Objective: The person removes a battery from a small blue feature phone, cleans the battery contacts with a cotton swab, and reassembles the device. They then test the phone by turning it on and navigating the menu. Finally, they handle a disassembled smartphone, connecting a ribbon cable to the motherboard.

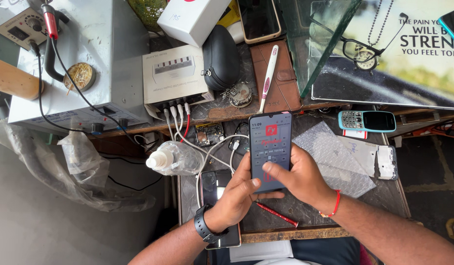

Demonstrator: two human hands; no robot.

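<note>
Here, smartphone [270, 147] between left hand [237, 196] and right hand [298, 179] (screen lit).

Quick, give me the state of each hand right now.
Left hand: closed around the lower left edge of the smartphone, holding it.
Right hand: gripping the smartphone's right side, thumb pressed on its lit screen.

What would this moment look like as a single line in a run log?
left hand: holds smartphone | right hand: holds it, thumb on lit screen | nearby: red screwdriver, plastic bottle, bubble wrap
</note>
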